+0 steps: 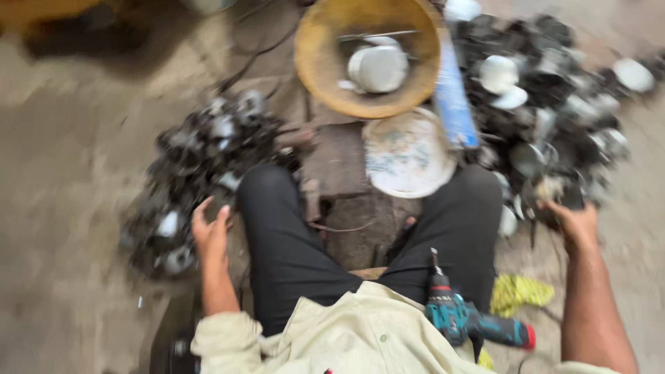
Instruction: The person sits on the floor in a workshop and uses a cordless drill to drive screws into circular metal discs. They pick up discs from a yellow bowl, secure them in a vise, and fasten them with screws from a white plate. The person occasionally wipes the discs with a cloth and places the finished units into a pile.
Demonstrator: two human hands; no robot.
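I sit low with my black-trousered knees apart, and the frame is blurred by motion. My left hand hangs open, fingers spread, just beside a heap of dark metal parts on the floor at my left. My right hand reaches into a bigger heap of dark and silvery parts at my right; its fingers seem closed on a dark piece, but blur hides the grip. A teal cordless drill rests on my right thigh, bit pointing forward.
A yellow round basin holding a silvery bowl stands ahead of me, with a white stained bucket lid in front of it and a blue tube beside it. A yellow rag lies by my right leg. The concrete floor is dusty.
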